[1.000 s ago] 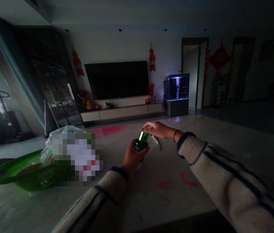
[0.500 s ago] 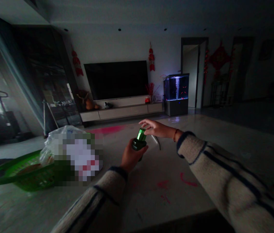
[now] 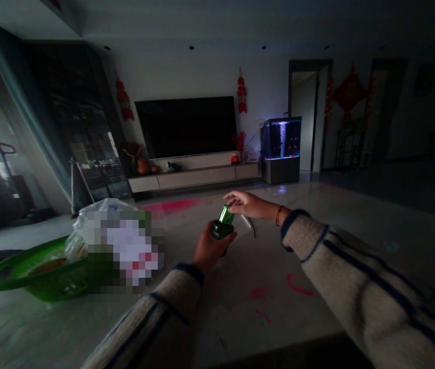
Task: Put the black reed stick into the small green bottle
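My left hand (image 3: 210, 249) is wrapped round the body of a dark green bottle (image 3: 222, 228) held upright above the pale table (image 3: 317, 241). My right hand (image 3: 246, 203) comes in from the right, its fingertips pinched on the shiny green top of the bottle (image 3: 226, 214). Both arms wear a cream sweater with dark stripes. A red band sits on the right wrist.
A green plastic basket (image 3: 36, 274) with a plastic bag (image 3: 98, 215) stands on the table at the left. A small white object with a dark cord (image 3: 249, 224) lies behind the bottle. Red marks (image 3: 298, 289) stain the table. Beyond are a TV (image 3: 185, 126) and a lit fish tank (image 3: 281, 141).
My right hand lifted off the bottle top with fingers spread half a second ago, and now it is back down, pinching the top. The left hand keeps its hold.
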Available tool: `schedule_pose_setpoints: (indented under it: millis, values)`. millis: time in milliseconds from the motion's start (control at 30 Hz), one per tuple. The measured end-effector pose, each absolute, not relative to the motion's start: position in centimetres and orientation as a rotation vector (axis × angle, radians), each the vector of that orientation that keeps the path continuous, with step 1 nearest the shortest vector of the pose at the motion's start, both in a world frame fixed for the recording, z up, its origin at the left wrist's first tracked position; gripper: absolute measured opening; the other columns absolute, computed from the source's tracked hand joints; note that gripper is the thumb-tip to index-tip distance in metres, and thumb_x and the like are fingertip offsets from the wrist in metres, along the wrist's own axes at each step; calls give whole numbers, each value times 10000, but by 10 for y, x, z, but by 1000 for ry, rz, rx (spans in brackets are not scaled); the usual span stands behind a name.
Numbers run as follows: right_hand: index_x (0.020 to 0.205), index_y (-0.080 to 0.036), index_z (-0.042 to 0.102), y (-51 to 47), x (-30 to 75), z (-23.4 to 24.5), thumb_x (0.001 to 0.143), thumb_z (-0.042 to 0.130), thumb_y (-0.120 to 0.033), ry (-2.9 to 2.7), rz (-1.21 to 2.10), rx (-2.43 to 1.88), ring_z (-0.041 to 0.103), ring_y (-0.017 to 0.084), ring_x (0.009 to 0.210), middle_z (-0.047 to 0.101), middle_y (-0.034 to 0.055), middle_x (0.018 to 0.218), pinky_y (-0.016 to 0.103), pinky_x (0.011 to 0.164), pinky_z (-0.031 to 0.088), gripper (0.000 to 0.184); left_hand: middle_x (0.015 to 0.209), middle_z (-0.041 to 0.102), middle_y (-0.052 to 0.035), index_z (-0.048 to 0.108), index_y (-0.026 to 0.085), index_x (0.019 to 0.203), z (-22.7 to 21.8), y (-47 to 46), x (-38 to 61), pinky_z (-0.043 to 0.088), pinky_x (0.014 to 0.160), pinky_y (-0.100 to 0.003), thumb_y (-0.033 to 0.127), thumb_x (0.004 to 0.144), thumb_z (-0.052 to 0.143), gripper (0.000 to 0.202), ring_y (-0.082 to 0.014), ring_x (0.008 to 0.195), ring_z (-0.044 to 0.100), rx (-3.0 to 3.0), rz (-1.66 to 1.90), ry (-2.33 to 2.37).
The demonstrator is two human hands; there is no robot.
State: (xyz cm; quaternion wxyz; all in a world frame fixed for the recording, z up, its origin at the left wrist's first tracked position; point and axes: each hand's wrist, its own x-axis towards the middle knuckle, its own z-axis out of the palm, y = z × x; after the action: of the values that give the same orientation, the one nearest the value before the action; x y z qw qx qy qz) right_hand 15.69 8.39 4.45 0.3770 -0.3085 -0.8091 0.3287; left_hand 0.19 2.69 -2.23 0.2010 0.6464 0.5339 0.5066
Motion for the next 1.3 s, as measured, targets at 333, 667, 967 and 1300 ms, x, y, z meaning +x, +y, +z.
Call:
schedule_pose_setpoints:
  millis: [333, 667, 967, 1300]
  values:
    - [957, -125, 546, 84, 155, 43, 705, 624, -275, -2061, 836, -797, 553, 120, 776, 565, 52, 864, 279, 727, 473, 303, 771, 597, -20, 519, 162, 977, -23, 28, 2, 432, 603, -242, 478, 557, 663, 546, -143, 690, 561, 1792, 1395, 1479]
    - [916, -133, 565, 80, 162, 54, 734, 592, -234, -1991, 871, -801, 550, 83, 646, 587, 36, 801, 198, 547, 457, 211, 800, 620, -37, 533, 154, 997, -23, 29, 1, 447, 668, -273, 453, 552, 672, 554, -160, 736, 584, 1779, 1421, 1440]
    - [940, -137, 557, 85, 174, 54, 746, 586, -253, -1953, 867, -903, 557, 81, 642, 615, 55, 844, 171, 497, 428, 228, 854, 635, -53, 539, 153, 996, -21, 27, 2, 454, 695, -270, 445, 544, 682, 557, -169, 789, 596, 1762, 1432, 1443]
    - [937, -140, 558, 113, 207, 22, 757, 568, -250, -1906, 941, -1067, 552, 70, 581, 632, 59, 859, 173, 486, 410, 211, 864, 636, -63, 537, 162, 1001, -24, 30, 1, 462, 702, -280, 447, 534, 701, 571, -184, 805, 602, 1725, 1450, 1437]
